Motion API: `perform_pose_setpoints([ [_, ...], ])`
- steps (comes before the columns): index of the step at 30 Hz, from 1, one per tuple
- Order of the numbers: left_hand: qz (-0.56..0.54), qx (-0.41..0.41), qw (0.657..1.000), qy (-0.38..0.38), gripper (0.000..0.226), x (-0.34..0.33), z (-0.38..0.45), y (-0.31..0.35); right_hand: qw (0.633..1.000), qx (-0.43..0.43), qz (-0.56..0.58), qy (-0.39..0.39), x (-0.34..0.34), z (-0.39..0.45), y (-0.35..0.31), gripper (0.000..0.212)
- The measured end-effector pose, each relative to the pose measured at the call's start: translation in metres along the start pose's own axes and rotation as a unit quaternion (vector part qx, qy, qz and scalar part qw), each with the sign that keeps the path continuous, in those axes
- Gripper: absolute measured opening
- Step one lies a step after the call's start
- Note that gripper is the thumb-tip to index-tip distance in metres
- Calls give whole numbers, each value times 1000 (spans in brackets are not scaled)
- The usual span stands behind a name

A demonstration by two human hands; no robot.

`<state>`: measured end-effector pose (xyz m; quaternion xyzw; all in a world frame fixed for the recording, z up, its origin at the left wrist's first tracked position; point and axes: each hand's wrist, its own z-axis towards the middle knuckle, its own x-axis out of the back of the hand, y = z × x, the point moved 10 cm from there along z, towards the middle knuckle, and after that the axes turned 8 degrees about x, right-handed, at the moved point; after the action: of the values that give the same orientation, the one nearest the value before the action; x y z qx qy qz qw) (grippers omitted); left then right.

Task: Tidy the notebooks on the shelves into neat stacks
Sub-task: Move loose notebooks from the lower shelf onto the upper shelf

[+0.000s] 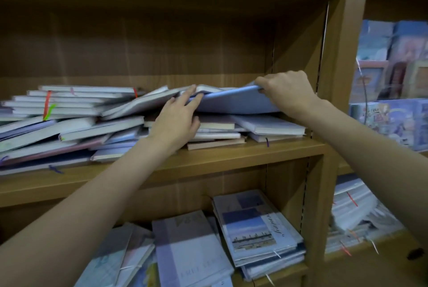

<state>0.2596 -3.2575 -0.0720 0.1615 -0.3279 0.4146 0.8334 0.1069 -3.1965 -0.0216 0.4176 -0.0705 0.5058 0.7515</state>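
Note:
A jumbled heap of notebooks [76, 124] covers the middle wooden shelf [208, 159]. On top at the right lies a light blue notebook [231, 101], tilted up at its right end. My right hand [287, 92] grips that raised right edge. My left hand [178, 120] rests on the pile with its fingers spread, the fingertips touching the blue notebook's left edge. Under it sit several flat notebooks [266, 127] in a low stack.
The lower shelf holds more scattered notebooks [257, 226] with blue and lilac covers. The bookcase's right side panel [333, 78] stands close to my right hand. Beyond it, another rack carries colourful cards [393, 59] and paper stacks [354, 208].

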Motion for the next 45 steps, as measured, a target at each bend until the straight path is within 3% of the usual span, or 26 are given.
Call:
perform_pose_setpoints([
  [3,-38,25,999,-21,59,6,8,-6,999,15,-35,33,12,4,1,17],
  [9,-51,71,996,-35,75,9,-2,-9,987,2,-102,125,54,-15,-4,30],
  [12,-128,83,987,44,72,42,-19,-6,981,6,-77,176,83,-31,-6,30],
  [14,-226,97,963,108,67,70,-39,-7,976,17,-57,211,102,-46,-16,28],
  [16,-349,154,915,132,63,79,-64,-16,972,33,-45,227,112,-63,-33,27],
  [17,-425,198,874,131,61,74,-80,-22,972,34,-38,229,114,-72,-42,26],
  [19,-577,293,755,102,59,50,-114,-30,975,12,-23,221,113,-90,-56,22],
  [21,-681,353,641,20,65,20,-147,-15,977,0,-7,212,110,-109,-76,17],
  [23,-737,366,566,-47,75,5,-171,7,979,27,36,198,104,-129,-113,16],
  [26,-776,367,508,-75,67,-5,-186,18,969,74,185,146,91,-151,-164,22],
  [29,-749,405,520,-67,35,-18,-197,15,945,56,320,39,64,-167,-184,34],
  [32,-724,405,556,-45,34,-20,-204,-9,861,-39,494,-116,13,-189,-182,52],
  [34,-721,368,583,-73,34,-17,-214,-23,810,-154,543,-162,-18,-209,-166,77],
  [36,-703,380,588,-128,33,-27,-242,-36,716,-245,616,-220,-47,-233,-175,92],
  [38,-690,429,562,-157,31,-51,-278,-52,601,-237,712,-274,-68,-249,-222,67],
  [39,-682,456,547,-164,30,-63,-295,-60,562,-240,732,-300,-75,-258,-247,50],
  [41,-652,503,535,-187,28,-88,-324,-72,513,-283,747,-316,-90,-271,-280,36],
  [43,-622,534,531,-214,26,-106,-342,-80,487,-322,746,-321,-108,-282,-296,29],
  [45,-600,547,535,-235,21,-122,-347,-85,427,-335,766,-345,-117,-287,-307,24],
])
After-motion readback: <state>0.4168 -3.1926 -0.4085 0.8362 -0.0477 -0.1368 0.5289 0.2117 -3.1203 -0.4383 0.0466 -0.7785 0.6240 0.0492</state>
